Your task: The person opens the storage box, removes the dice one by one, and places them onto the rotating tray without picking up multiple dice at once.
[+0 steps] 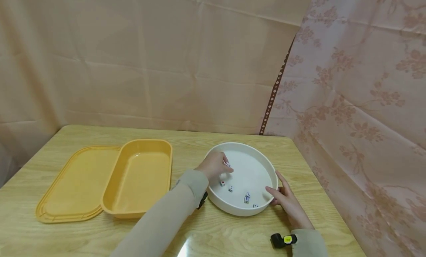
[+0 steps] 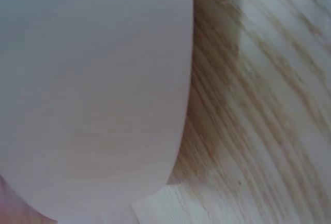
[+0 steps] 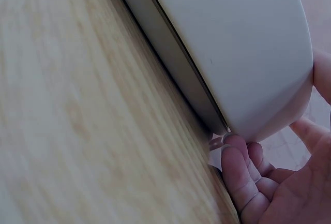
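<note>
A round white tray point(image 1: 242, 212) with a low wall stands at the right of the table. My left hand point(image 1: 213, 166) reaches over its left rim and pinches a white die point(image 1: 227, 163) with coloured dots. Below that hand, a die with a red dot point(image 1: 222, 183) and another die point(image 1: 230, 189) lie on the tray floor. Several more dice point(image 1: 246, 199) sit near the front right wall. My right hand point(image 1: 290, 205) grips the tray's right side, thumb over the rim. In the right wrist view its fingers point(image 3: 239, 177) curl at the tray's lower edge.
A yellow rectangular box point(image 1: 138, 183) stands left of the tray, with nothing visible inside. Its matching flat lid point(image 1: 76, 183) lies on the wooden table point(image 1: 233, 238), partly behind the box. Beige cloth point(image 1: 166, 64) hangs behind, and pink floral cloth point(image 1: 366, 101) hangs on the right.
</note>
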`<state>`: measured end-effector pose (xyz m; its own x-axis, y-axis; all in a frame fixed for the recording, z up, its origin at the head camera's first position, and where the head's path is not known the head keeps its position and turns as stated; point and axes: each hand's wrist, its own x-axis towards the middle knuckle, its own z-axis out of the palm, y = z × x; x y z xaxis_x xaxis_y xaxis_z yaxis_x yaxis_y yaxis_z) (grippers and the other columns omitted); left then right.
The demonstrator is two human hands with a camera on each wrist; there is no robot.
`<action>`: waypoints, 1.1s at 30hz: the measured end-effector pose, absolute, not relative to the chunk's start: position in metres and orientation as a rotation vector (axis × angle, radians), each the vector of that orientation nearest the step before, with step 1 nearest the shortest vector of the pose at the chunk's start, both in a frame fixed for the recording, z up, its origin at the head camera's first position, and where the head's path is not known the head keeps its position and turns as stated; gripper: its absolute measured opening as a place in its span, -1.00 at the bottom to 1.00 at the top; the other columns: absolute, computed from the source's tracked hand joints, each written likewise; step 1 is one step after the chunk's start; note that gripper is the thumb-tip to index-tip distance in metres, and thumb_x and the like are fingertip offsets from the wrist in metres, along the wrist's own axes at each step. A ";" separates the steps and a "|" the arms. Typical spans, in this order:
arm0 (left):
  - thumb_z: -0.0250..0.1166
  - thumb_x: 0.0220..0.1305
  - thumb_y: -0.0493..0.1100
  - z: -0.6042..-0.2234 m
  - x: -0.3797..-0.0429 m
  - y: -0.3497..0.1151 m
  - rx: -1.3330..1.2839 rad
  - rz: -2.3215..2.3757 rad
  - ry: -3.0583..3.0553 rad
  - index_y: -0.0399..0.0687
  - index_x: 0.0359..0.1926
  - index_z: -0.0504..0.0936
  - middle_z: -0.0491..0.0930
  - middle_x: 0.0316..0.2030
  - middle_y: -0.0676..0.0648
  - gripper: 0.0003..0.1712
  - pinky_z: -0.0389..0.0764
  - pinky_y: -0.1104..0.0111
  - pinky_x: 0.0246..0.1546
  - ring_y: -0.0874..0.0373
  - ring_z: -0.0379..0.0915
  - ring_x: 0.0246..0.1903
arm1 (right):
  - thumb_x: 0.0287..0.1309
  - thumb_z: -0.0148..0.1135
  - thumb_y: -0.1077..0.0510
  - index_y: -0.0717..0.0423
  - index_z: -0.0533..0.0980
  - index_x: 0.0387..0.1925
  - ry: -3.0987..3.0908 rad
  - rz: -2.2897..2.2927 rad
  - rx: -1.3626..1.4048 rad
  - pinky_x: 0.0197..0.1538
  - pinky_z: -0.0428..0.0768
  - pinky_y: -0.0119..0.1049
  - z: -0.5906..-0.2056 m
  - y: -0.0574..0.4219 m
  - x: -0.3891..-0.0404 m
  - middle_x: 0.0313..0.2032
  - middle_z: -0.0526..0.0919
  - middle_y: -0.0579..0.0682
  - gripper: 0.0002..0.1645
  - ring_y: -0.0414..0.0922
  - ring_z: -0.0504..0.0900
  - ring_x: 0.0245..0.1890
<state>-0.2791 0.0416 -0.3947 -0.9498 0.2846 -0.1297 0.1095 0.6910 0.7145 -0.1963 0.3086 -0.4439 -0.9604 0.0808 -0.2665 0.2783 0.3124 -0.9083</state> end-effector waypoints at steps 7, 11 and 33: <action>0.47 0.16 -0.06 -0.395 -0.278 0.040 0.294 1.118 2.649 -0.17 -0.14 0.62 0.61 -0.35 0.01 -0.65 0.54 0.34 -0.15 0.15 0.45 -0.28 | 0.33 0.23 -0.05 -0.26 -0.20 0.58 2.404 -1.707 0.326 -0.15 0.54 -0.36 -0.444 0.307 -0.196 -0.12 0.48 0.04 0.04 -0.18 0.56 -0.34; 0.47 0.17 -0.07 -0.396 -0.278 0.039 0.296 1.172 2.637 -0.19 -0.11 0.63 0.62 -0.32 0.00 -0.63 0.55 0.32 -0.10 0.15 0.46 -0.27 | 0.34 0.22 -0.04 -0.26 -0.21 0.58 2.398 -1.711 0.325 -0.16 0.54 -0.36 -0.445 0.307 -0.196 -0.13 0.47 0.02 0.03 -0.19 0.55 -0.35; 0.37 0.27 0.04 -0.370 -0.276 0.020 0.293 1.273 2.618 -0.01 -0.10 0.65 0.58 -0.23 -0.01 -0.71 0.57 0.31 -0.19 0.11 0.50 -0.23 | 0.34 0.23 -0.02 -0.22 -0.21 0.58 2.406 -1.728 0.309 -0.18 0.56 -0.38 -0.443 0.307 -0.193 -0.15 0.47 0.03 0.04 -0.20 0.57 -0.35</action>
<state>-0.2756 0.0197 -0.3701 -0.9569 0.2704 -0.1058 0.0838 0.6059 0.7911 -0.1934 0.3069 -0.4434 -0.9653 0.0722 -0.2511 0.2611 0.3100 -0.9142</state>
